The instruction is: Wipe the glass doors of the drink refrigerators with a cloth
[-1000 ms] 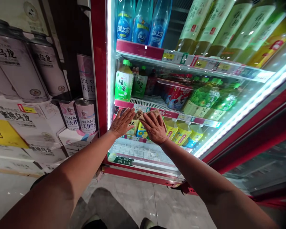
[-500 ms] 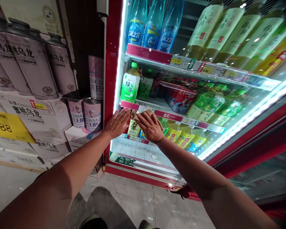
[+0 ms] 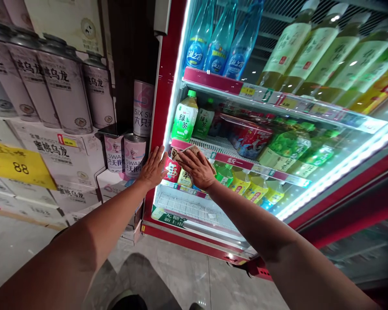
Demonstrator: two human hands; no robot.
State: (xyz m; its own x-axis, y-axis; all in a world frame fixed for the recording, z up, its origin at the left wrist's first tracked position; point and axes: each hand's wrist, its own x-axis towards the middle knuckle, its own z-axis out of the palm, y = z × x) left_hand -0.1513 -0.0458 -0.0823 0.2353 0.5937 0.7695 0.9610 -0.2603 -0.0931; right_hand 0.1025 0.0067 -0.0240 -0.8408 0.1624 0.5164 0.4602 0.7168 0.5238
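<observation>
My right hand [image 3: 199,170] presses a brown cloth [image 3: 180,155] against the glass front of a lit drinks cooler [image 3: 175,38]. Its fingers lie stretched over the cloth, whose left part shows beyond the fingertips. To the left, my left hand [image 3: 153,169] rests flat with fingers extended at the cooler's left edge, over the red frame and light strip, holding nothing. Just above the cloth, behind the glass, stands a green tea bottle [image 3: 184,118]. A red-labelled drink [image 3: 172,171] shows between the hands, and the right hand partly hides the drinks behind it.
Tall pink-grey cans [image 3: 63,86] stand on stacked cartons [image 3: 48,148] at left, with a yellow price sign [image 3: 21,167]. Smaller cans [image 3: 134,156] sit close beside my left hand. Blue bottles [image 3: 218,43] fill the upper shelf. Grey tiled floor [image 3: 181,271] lies below.
The view has shifted, so the cooler appears farther right. Against it, my right hand and the cloth have slid left across the glass. My left hand has also moved left, onto the cooler's edge.
</observation>
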